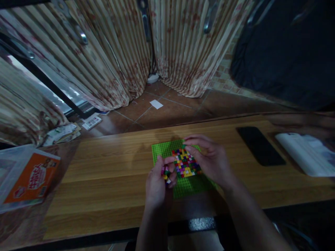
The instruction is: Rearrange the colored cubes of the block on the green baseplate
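The green baseplate (188,190) is laid flat on the wooden table (104,174), near the edge closest to the wearer, and its middle is covered by a many-coloured block of small bricks (187,164), with green studs left bare around it. Several loose bricks (166,175) are held in the left hand (157,181), by which the left side of the baseplate is partly covered; its fingers are curled around them. By the right hand (209,157), reached in over the right side of the baseplate, a dark green brick (184,146) is pinched between thumb and fingertips, just by the far edge of the coloured block (whether the two are touching cannot be told).

To the right, a black phone-like slab (260,145) is laid on the table, with a white object (306,153) placed beyond it. At the far left, a clear plastic box (19,148) with an orange label (32,179) is seen beside the table. Beyond the table, a white card (156,104) is seen on the tiled floor (141,115), papers (62,133) are strewn at the left, and the background is filled by striped curtains (180,45) and dark fabric (282,55)
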### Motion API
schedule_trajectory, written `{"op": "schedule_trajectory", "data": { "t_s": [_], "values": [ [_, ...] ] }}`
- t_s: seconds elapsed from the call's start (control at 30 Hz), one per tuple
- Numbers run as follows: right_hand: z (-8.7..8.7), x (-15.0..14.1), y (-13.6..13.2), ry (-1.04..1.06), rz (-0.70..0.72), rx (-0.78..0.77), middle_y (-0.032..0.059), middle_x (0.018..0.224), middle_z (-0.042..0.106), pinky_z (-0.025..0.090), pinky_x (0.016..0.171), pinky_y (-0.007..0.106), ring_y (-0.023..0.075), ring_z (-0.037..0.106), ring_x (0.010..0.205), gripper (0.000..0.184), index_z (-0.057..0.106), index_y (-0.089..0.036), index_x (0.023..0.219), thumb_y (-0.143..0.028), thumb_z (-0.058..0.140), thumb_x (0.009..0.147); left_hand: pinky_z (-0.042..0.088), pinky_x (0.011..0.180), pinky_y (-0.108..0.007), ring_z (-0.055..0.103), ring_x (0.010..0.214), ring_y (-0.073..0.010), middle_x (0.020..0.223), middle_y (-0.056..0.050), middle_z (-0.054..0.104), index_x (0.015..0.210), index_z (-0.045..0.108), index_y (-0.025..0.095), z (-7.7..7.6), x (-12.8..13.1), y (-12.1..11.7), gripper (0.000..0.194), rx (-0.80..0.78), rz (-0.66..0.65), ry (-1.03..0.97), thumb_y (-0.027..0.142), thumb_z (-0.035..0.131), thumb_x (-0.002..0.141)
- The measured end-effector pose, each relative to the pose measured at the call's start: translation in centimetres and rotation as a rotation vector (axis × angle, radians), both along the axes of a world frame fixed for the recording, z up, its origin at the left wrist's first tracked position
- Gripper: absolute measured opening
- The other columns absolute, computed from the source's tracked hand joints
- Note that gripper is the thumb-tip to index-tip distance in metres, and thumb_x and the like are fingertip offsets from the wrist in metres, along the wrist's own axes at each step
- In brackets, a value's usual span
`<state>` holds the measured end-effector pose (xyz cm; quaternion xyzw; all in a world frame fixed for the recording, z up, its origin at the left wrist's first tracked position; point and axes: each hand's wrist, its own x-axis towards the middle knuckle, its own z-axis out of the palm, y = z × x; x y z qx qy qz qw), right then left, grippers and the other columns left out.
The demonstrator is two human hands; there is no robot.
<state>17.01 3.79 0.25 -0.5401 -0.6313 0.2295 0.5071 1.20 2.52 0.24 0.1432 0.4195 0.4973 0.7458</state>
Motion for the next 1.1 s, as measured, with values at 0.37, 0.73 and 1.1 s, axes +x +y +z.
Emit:
{"op": "schedule_trajectory", "data": {
  "t_s": [0.37,0.73,1.1],
  "values": [
    [-1.7,0.9,0.7,-0.115,-0.016,-0.111,0.0045,0.102,0.072,0.051,0.094,0.04,0.0218,0.067,0.102,0.015,0.074,-0.026,0.089,-0.023,0.06,0.09,0.027,0.035,-0.014,0.043,0.049,-0.0054,0.072,-0.004,0.053,0.086,0.069,0.005,0.6,-0.4,0.5,0.019,-0.097,0.142,-0.093,0.01,0.053,0.079],
    [-1.8,0.2,1.0,-0.141,0.006,-0.124,0.0034,0.099,0.073,0.052,0.089,0.036,0.019,0.068,0.096,0.016,0.074,-0.024,0.087,-0.019,0.059,0.09,0.03,0.035,-0.013,0.044,0.051,-0.0061,0.074,-0.005,0.054,0.083,0.067,0.007,0.4,-0.5,0.4,0.016,-0.101,0.133,-0.127,0.007,0.052,0.076],
    [-1.7,0.4,1.0,-0.081,0.034,-0.223,0.0034,0.091,0.074,0.052,0.081,0.035,0.0198,0.068,0.088,0.016,0.074,-0.024,0.086,-0.023,0.058,0.089,0.026,0.037,-0.013,0.041,0.05,-0.0038,0.075,-0.002,0.054,0.091,0.067,0.009,0.0,-0.6,0.3,0.017,-0.039,0.071,-0.126,0.01,0.065,0.074]
  ]
}}
